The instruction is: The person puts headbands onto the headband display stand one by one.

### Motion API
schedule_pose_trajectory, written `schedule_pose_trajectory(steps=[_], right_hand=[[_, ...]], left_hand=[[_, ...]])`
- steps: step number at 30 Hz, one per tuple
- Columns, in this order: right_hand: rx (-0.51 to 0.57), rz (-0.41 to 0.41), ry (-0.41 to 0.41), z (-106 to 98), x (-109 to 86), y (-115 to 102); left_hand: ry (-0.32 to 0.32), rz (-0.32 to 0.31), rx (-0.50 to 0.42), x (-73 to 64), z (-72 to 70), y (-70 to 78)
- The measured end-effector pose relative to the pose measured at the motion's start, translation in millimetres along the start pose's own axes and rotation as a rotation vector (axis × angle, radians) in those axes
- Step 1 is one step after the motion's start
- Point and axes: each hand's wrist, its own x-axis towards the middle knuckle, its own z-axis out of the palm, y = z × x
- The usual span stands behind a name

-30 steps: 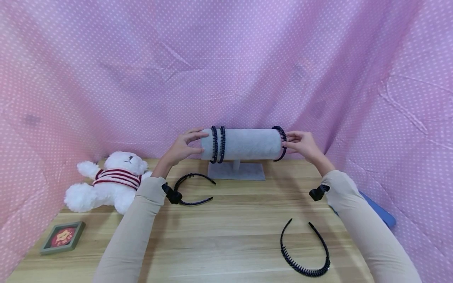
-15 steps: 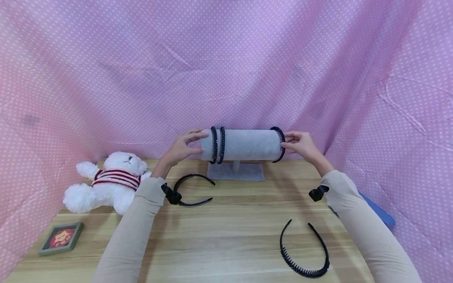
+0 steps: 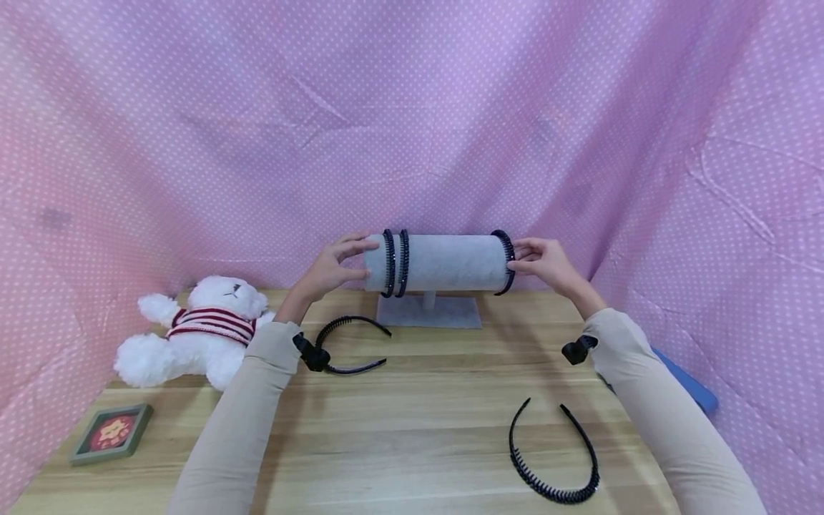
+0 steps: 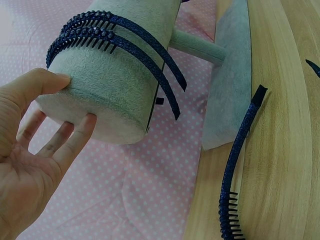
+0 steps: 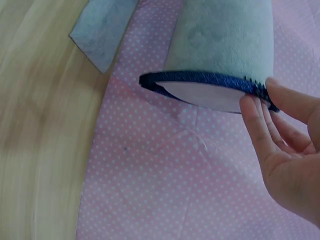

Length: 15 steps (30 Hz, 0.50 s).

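A grey velvety display roll (image 3: 453,262) stands on a flat grey base (image 3: 412,315). My left hand (image 3: 330,269) grips the roll's left end, thumb (image 4: 52,80) on its rim and fingertips against the end face. Two dark beaded headbands sit side by side around that end, an outer headband (image 3: 390,263) and an inner headband (image 3: 404,263). At the right end, my right hand (image 3: 550,263) pinches a third dark toothed headband (image 5: 200,78) by its toothed part. This band lies around the roll's end edge, its near arm hanging down in front.
One headband (image 3: 350,318) lies on the wooden table (image 3: 418,429) below my left wrist, another headband (image 3: 560,495) at the front right. A white teddy bear (image 3: 209,350) and a small framed picture (image 3: 112,433) are at left. A blue object (image 3: 689,386) is partly hidden by my right sleeve.
My right hand has moved slightly left, bringing the pinched headband farther onto the roll's right end. My left hand has stayed at the left end.
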Motion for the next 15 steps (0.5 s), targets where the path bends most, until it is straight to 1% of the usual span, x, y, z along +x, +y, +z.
schedule_pose_trajectory(steps=[4, 7, 11, 15], right_hand=[[0.005, -0.003, -0.081, -7, 5.2, 1], [-0.029, -0.002, -0.131, -12, 8.7, 1], [-0.078, -0.004, -0.171, -17, 10.5, 0], [-0.081, 0.001, -0.191, -17, 11.6, 0]], left_hand=[[-0.004, -0.007, -0.003, 0.4, -0.4, -1.2], [-0.004, -0.008, -0.009, 0.8, -0.7, -2.0], [-0.002, -0.006, -0.013, 1.2, -0.9, -2.3], [-0.004, -0.005, -0.007, 1.2, -1.0, -2.2]])
